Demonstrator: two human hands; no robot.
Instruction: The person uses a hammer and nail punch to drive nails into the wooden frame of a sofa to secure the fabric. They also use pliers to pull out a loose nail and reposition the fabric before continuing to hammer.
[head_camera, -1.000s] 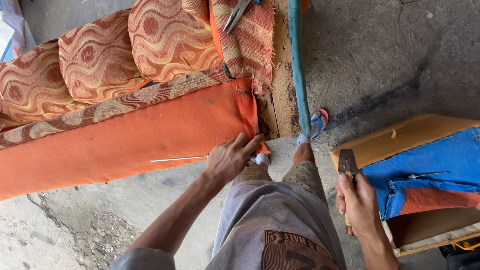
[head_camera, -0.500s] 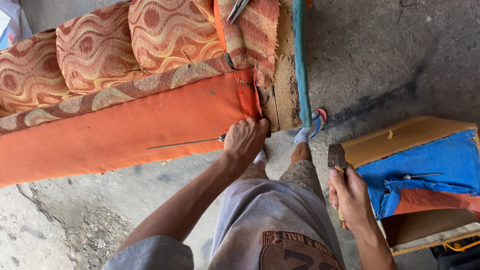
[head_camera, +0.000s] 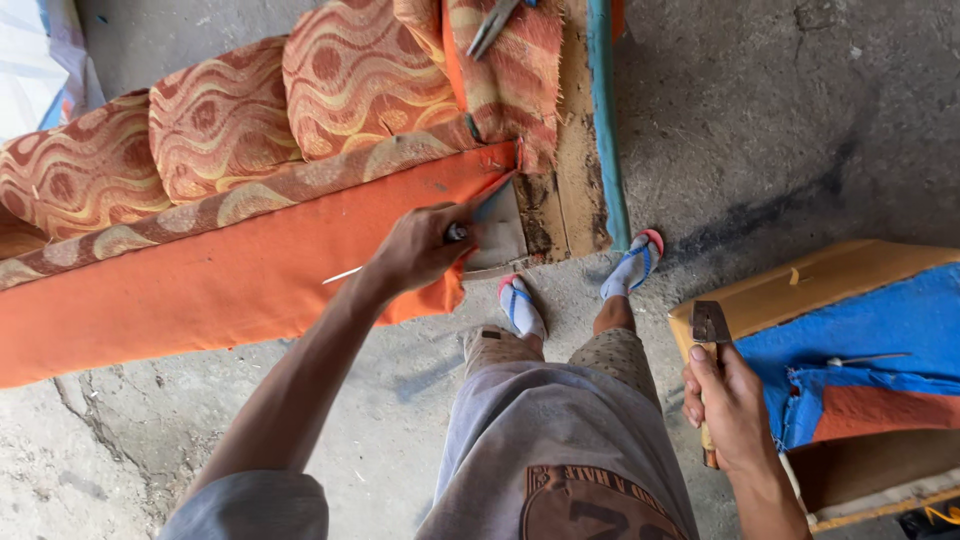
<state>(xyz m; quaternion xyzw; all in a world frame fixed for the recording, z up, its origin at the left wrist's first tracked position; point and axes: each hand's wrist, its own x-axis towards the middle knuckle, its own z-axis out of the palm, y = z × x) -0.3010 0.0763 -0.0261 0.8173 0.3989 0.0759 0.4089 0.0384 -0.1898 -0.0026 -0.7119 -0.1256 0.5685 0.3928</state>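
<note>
2 hands at work on an upturned sofa

The left hand (head_camera: 420, 250) is closed, pinching the orange fabric (head_camera: 200, 290) at the sofa's corner beside bare wood (head_camera: 555, 200); the right hand (head_camera: 735, 410) is wrapped around a hammer (head_camera: 708, 345), well apart.

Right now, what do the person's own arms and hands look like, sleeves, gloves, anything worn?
Both hands are bare: no gloves, rings or watch show on the left hand or the right hand. The left arm ends in a short grey sleeve at the upper arm; the forearm below it is uncovered. The right forearm is uncovered too, and its sleeve is out of view.
</note>
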